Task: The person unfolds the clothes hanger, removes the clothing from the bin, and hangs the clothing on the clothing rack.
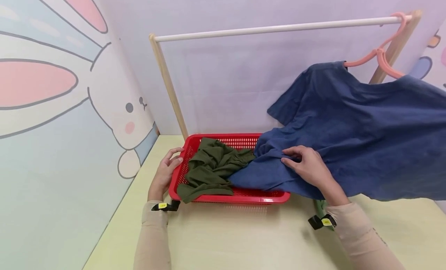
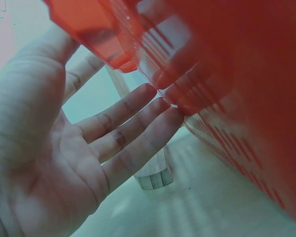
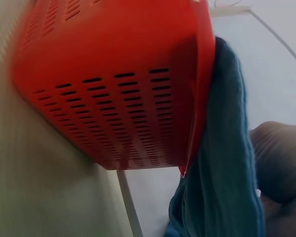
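Observation:
A red plastic basket (image 1: 223, 199) with slotted walls stands on the table. My left hand (image 1: 166, 173) is at its left end, fingertips touching the outer wall just under the rim; the left wrist view shows these fingers (image 2: 138, 136) fairly straight. A dark green garment (image 1: 214, 165) lies crumpled in the basket. Beside it, part of a blue T-shirt (image 1: 348, 119) spills over the right rim. My right hand (image 1: 310, 167) pinches a fold of this shirt between thumb and fingers above that rim. A pink hanger (image 1: 386, 64) sits in the shirt's neck.
Behind the basket stands a rack with a white rail (image 1: 278, 28) and wooden posts (image 1: 168, 84); the hanger hooks over the rail's right end. A green thing (image 1: 321, 206) is partly hidden under the shirt and right wrist. A rabbit-printed wall (image 1: 115, 92) rises at left.

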{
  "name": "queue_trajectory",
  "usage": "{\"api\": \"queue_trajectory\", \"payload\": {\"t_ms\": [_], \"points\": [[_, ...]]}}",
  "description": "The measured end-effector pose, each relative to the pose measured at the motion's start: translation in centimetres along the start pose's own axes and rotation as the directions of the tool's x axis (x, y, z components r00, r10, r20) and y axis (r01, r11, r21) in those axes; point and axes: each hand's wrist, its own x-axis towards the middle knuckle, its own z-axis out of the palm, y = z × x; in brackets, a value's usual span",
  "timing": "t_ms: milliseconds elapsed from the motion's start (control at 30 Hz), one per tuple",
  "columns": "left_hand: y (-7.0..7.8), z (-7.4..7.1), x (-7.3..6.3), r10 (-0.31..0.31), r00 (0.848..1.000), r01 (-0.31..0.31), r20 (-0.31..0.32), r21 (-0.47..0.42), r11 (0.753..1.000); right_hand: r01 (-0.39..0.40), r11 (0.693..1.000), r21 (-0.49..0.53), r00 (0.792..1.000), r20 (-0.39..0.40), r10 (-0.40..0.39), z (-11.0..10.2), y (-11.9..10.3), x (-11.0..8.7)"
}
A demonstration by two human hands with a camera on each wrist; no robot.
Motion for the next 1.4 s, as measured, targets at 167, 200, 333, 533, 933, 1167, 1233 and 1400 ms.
{"api": "queue_trajectory", "payload": {"t_ms": [167, 200, 333, 533, 933, 1167, 1233, 1400], "points": [[0.1, 0.0, -0.1, 0.000, 1.000, 0.000, -0.003, 0.003, 1.000, 0.010, 1.000, -0.014, 0.997, -0.075, -0.011, 0.3, 0.1, 0.0], [0.1, 0.0, -0.1, 0.000, 1.000, 0.000, -0.004, 0.003, 1.000, 0.015, 1.000, -0.020, 0.996, -0.089, -0.017, 0.3, 0.2, 0.0], [0.1, 0.0, -0.1, -0.001, 1.000, 0.001, -0.005, 0.006, 1.000, 0.037, 0.998, -0.040, 0.989, -0.143, -0.043, 0.2, 0.2, 0.1], [0.1, 0.2, -0.2, 0.007, 1.000, -0.007, -0.001, 0.009, 1.000, 0.056, 0.997, -0.044, 0.962, -0.266, -0.066, -1.4, 0.1, -0.1], [0.0, 0.0, 0.0, 0.001, 1.000, -0.001, -0.001, 0.009, 1.000, -0.024, 0.999, -0.023, 0.926, -0.378, 0.014, -5.4, 1.1, -0.7], [0.0, 0.0, 0.0, 0.002, 1.000, -0.002, -0.003, 0.010, 1.000, -0.080, 0.997, -0.014, 0.908, -0.414, 0.067, -7.0, 1.5, -1.0], [0.0, 0.1, 0.1, 0.005, 1.000, -0.005, -0.005, 0.006, 1.000, -0.090, 0.996, -0.008, 0.901, -0.426, 0.078, -7.4, 1.6, -1.1], [0.0, 0.1, 0.0, 0.006, 1.000, -0.006, 0.001, -0.005, 1.000, -0.091, 0.996, 0.022, 0.886, -0.454, 0.091, -8.1, 1.8, -1.3]]}}
